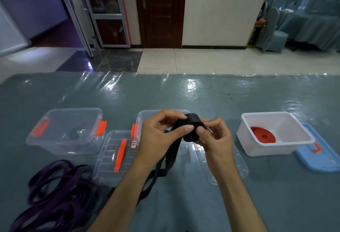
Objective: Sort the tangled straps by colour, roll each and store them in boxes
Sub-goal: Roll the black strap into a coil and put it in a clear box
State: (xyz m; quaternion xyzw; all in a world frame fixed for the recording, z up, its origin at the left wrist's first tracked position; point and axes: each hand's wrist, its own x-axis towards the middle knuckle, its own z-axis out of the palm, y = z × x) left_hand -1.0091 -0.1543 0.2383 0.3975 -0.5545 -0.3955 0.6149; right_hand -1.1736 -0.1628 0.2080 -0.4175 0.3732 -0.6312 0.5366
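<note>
A black strap (191, 123), partly wound into a thick roll, is held above the table's middle. My left hand (158, 136) pinches the roll from the left with thumb and fingers. My right hand (215, 136) grips it from the right. The strap's loose tail (161, 169) hangs down to the table between my forearms. A heap of tangled purple strap (60, 191) lies at the near left. A rolled red strap (263, 136) sits inside the white box (298, 132) on the right.
A clear box (64, 143) with orange clips stands at the left, and another clear box (147, 116) sits behind my hands. A clear lid (110, 158) with an orange handle lies between them, a second clear lid (241, 165) under my right wrist. A blue lid (320, 160) lies beside the white box.
</note>
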